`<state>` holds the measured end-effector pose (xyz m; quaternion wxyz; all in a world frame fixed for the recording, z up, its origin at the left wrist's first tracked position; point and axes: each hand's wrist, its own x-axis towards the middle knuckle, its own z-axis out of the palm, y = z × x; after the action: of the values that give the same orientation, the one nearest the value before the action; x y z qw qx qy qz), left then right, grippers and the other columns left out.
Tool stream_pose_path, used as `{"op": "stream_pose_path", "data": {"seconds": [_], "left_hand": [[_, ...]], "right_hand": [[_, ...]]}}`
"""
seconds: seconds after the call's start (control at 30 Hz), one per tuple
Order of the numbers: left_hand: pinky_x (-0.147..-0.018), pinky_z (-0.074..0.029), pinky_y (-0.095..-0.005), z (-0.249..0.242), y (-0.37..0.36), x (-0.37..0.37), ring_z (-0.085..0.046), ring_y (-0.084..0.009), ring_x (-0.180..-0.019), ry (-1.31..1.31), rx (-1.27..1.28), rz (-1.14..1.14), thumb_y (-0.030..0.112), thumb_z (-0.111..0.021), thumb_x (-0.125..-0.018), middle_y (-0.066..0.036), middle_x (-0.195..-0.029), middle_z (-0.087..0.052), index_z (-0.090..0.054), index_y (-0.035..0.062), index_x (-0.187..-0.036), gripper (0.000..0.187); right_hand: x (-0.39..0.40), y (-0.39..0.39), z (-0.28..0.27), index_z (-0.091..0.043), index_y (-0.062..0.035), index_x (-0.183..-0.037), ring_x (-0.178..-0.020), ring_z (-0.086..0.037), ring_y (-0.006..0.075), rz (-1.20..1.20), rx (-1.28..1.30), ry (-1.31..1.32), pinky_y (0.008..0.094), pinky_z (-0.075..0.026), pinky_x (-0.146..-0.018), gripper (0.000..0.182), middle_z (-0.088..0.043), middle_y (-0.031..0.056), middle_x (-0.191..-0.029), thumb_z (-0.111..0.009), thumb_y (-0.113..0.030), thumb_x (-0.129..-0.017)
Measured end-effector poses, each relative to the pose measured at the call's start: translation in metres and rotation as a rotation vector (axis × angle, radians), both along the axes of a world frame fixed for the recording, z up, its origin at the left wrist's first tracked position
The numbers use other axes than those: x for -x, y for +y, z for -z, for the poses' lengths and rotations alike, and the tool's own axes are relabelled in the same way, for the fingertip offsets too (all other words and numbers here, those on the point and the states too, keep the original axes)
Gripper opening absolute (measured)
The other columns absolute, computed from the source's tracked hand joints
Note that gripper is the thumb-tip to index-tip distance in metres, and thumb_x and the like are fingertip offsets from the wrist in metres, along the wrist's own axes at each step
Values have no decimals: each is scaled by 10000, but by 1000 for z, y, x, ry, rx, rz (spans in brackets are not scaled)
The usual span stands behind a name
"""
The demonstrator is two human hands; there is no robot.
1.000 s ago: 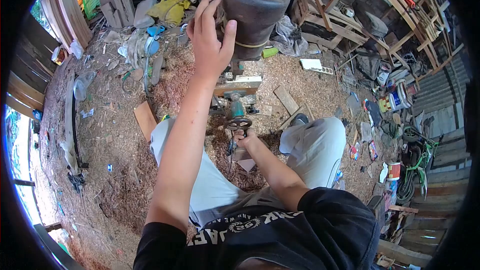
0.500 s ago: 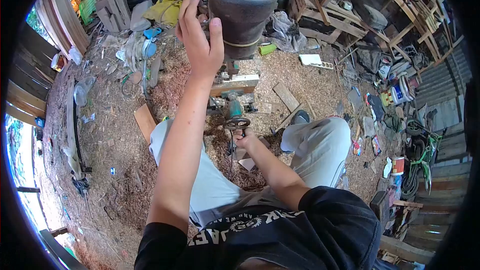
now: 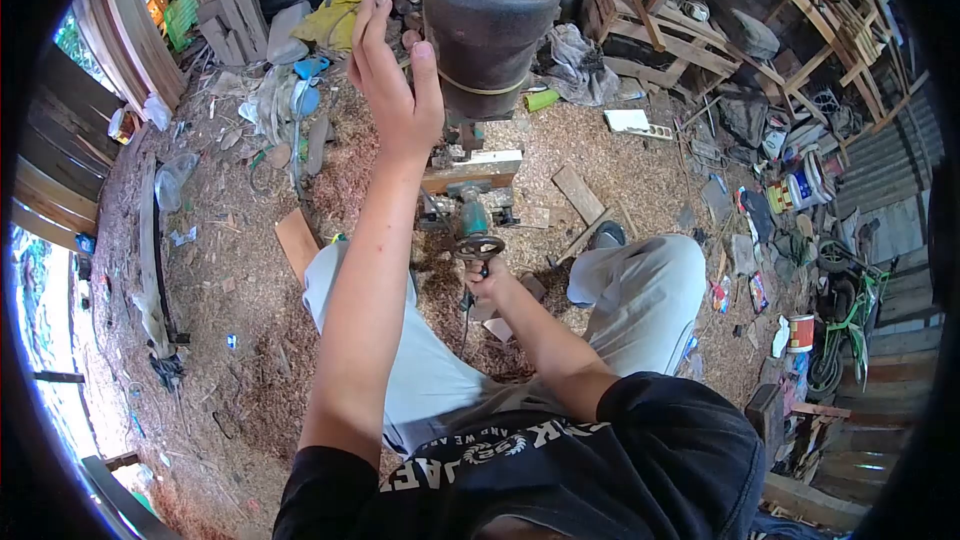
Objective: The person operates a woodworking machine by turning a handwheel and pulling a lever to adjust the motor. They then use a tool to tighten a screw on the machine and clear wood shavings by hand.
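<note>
A dark machine motor [image 3: 490, 25] with a vented round top stands upright in front of me. My left hand [image 3: 398, 90] is raised at its left side, fingers stretched out and the palm side against or close to the housing. Lower down, a wooden block [image 3: 495, 170] lies across the machine's green vise [image 3: 470, 215]. At the near end of the vise is a round handwheel [image 3: 478, 247]. My right hand [image 3: 487, 285] is closed around the wheel's handle, between my knees. Part of the machine's column is hidden beneath the motor.
Wood shavings cover the ground around the machine. A loose board [image 3: 578, 193] lies right of the vise, near my shoe [image 3: 606, 234]; another board [image 3: 296, 243] leans by my left knee. Stacked timber frames [image 3: 670, 25] stand back right, and a green bike [image 3: 850, 325] far right.
The view has shifted slightly, so everything sits a little further right. My left hand stays beside the motor, and my right hand keeps its hold on the handwheel handle.
</note>
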<state>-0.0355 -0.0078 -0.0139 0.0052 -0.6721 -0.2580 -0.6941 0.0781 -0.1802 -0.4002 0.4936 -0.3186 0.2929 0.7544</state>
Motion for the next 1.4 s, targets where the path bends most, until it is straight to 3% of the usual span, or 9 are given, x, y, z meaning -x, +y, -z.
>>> {"op": "stream_pose_path", "data": {"seconds": [0.47, 0.63, 0.67, 0.7, 0.83, 1.07, 1.13, 1.2, 1.4], "left_hand": [[-1192, -271, -502, 1, -4, 16, -437, -383, -1457, 97, 36, -13, 299, -562, -1052, -228, -1632, -392, -490, 31, -1500, 527], [-1192, -242, -516, -4, -22, 1, -357, -375, -1530, 175, 0, -104, 299, -640, -973, -237, -1706, -270, -475, 110, -1563, 641], [-1206, -222, -519, -3, -26, -4, -345, -372, -1540, 187, -4, -97, 297, -648, -966, -236, -1705, -271, -478, 121, -1563, 645], [-1219, -202, -522, -4, -29, -8, -333, -369, -1549, 198, -9, -92, 296, -656, -958, -236, -1705, -271, -482, 133, -1563, 650], [-1248, -126, -540, -2, -42, -26, -253, -388, -1587, 309, -37, -64, 269, -674, -946, -225, -1719, -241, -480, 150, -1567, 661], [-1248, -88, -584, -6, -45, -41, -220, -385, -1597, 312, 36, -33, 264, -685, -941, -178, -1730, -244, -400, 185, -1608, 729], [-1249, -86, -581, -5, -44, -45, -233, -396, -1590, 297, 5, -57, 250, -698, -935, -186, -1725, -247, -403, 170, -1599, 732], [-1250, -85, -581, -2, -40, -48, -236, -410, -1586, 297, -33, -67, 236, -706, -929, -196, -1718, -256, -405, 162, -1594, 734], [-1247, -62, -585, -4, -40, -48, -297, -405, -1565, 271, -41, -94, 194, -749, -885, -188, -1679, -344, -473, 161, -1543, 714]], "right_hand": [[-10, -5, 3, -555, -112, -849, -488, -433, 104, -52, -12, 1, 250, -271, -412, 293, -469, -37, -592, -425, -276, -1053], [-46, -12, 45, -618, -74, -897, -562, -616, 250, -493, 153, -610, 370, -439, -360, 375, -611, 83, -681, -441, -350, -1079], [-111, -11, 105, -638, -92, -898, -572, -626, 230, -807, -550, -181, 352, -422, -355, 370, -588, 67, -664, -447, -354, -1075], [-112, 7, 72, -644, -93, -915, -540, -571, 200, -666, 39, -529, 345, -389, -369, 369, -538, 57, -637, -427, -345, -1075], [-200, 91, -47, -605, -119, -853, -478, -397, 157, -627, 10, -1160, 360, -278, -437, 271, -452, 10, -601, -486, -295, -1021], [-217, 268, -391, -614, -133, -942, -526, -424, 56, 279, -912, -1551, 252, -305, -482, 434, -482, -66, -668, -583, -556, -1036], [-202, 317, -471, -670, 18, -1043, -847, -686, 264, 345, -749, -1925, 404, -525, -793, 632, -704, 125, -888, -597, -608, -1001], [-174, 332, -543, -672, 64, -1105, -1107, -680, 465, 400, -633, -2194, 470, -496, -969, 772, -718, 313, -1102, -553, -687, -969], [-153, 399, -575, -717, 66, -1024, -1012, -737, 438, 276, -395, -2579, 475, -574, -911, 442, -738, 321, -1028, -561, -346, -977]]}}
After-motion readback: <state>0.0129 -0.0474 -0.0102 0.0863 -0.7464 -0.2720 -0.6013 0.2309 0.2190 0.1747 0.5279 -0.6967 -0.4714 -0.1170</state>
